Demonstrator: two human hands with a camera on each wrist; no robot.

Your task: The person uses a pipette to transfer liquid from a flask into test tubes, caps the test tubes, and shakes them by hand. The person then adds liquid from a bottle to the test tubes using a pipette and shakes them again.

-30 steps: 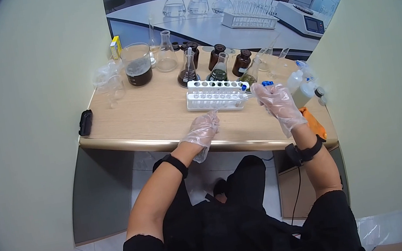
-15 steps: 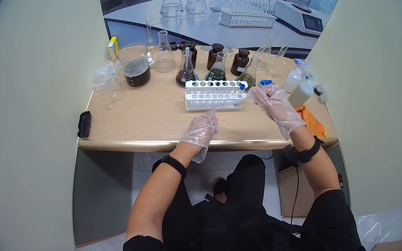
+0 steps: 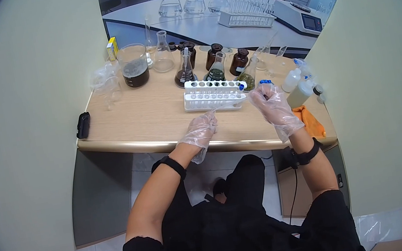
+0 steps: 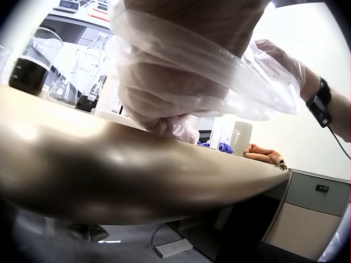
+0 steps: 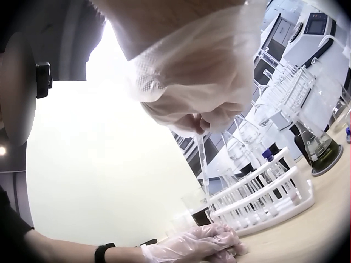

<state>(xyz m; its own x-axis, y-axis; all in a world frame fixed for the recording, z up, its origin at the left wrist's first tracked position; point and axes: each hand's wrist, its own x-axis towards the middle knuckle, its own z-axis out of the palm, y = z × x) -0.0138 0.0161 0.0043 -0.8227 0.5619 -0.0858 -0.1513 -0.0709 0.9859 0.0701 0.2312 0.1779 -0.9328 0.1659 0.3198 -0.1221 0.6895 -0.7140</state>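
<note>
My gloved right hand [image 3: 274,109] is raised beside the right end of the white test tube rack [image 5: 274,218]. Its fingertips pinch a translucent plastic dropper [image 5: 202,161], which slants down toward my left hand. In front of the rack, close to the table's front edge, my gloved left hand [image 3: 200,130] has its fingers curled around the lower end of a thin clear tube [image 3: 224,106]. The dropper's tip meets this tube near the left fingers. Several clear test tubes stand in the rack, and a blue stopper [image 3: 242,87] shows at its right end.
Behind the rack stand conical flasks [image 3: 186,77] with dark liquid and brown bottles [image 3: 239,60]. A beaker [image 3: 136,72] of dark liquid is at the left. On the right are white plastic bottles [image 3: 302,92], an orange cloth [image 3: 311,120] and small blue items [image 3: 265,82].
Both hands keep nearly the same pose, with the dropper and thin tube between them. My right hand has come slightly lower, and the head view has shifted a little.
</note>
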